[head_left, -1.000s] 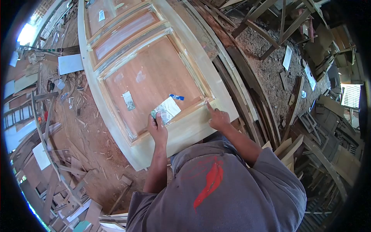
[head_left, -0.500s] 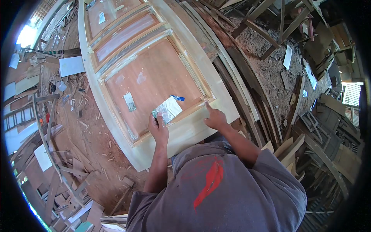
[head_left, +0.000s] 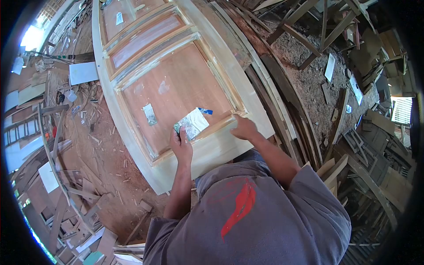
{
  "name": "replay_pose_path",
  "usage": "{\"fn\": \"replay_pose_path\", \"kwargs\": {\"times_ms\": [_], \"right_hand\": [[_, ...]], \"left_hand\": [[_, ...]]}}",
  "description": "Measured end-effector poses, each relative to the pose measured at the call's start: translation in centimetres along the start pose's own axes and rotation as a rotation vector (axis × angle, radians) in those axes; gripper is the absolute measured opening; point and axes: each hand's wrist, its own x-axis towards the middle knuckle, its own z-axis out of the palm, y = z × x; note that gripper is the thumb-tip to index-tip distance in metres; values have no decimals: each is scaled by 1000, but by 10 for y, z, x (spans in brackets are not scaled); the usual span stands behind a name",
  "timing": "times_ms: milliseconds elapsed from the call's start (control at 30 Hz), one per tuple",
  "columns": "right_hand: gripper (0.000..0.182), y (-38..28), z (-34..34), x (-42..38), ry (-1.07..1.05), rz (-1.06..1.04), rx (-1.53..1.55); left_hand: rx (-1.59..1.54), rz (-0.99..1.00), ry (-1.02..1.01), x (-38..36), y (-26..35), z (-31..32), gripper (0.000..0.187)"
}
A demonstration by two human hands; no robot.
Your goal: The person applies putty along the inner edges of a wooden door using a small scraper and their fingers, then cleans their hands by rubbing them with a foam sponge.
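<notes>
My left hand [head_left: 182, 145] grips a flat, silvery piece [head_left: 192, 123] with whitish paste smeared on it, thumb on top. Beneath lies a wooden panel door [head_left: 207, 160] with recessed panels and pale filler along its mouldings. My right hand [head_left: 245, 128] is at the near right corner of the closest panel. Its index finger stretches to the moulding [head_left: 227, 119] and appears to touch it, while the other fingers curl in; I see nothing held there. A similar small smeared piece [head_left: 149, 115] rests on the panel, and a blue scrap [head_left: 205, 111] lies just beyond the held piece.
Long boards [head_left: 274, 95] are stacked along the door's right side. A white sheet [head_left: 83, 73] and a broom [head_left: 81, 57] lie to the left, on a floor littered with offcuts. Wooden frames [head_left: 304, 35] stand at the upper right. More timber [head_left: 371, 176] is piled at the right.
My right hand has shifted slightly left along the moulding, its finger still at the panel's corner. The left hand keeps the smeared piece in nearly the same place.
</notes>
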Motion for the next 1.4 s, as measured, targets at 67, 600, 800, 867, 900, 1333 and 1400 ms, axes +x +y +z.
{"fn": "replay_pose_path", "kwargs": {"times_ms": [67, 600, 800, 867, 900, 1333, 1400], "right_hand": [[80, -11, 14, 1, -33, -31, 31], [61, -168, -56, -55, 700, -810, 210], [63, -192, -57, -37, 743, -793, 130], [63, -195, -56, -30, 760, -765, 132], [63, -197, -56, -27, 765, -738, 147], [59, -137, -73, -57, 633, -932, 482], [54, -98, -92, -36, 606, -809, 605]], "left_hand": [[7, 6, 6, 3, -3, -2, 22], [-24, -42, 40, -4, 36, 32, 23], [32, 40, 41, -9, 57, 39, 27], [72, 48, 25, -11, 53, 34, 26], [105, 80, 31, -12, 49, 34, 25], [-130, -62, -6, 15, 73, 10, 16], [-167, -182, 18, 18, 66, -4, 15]]}}
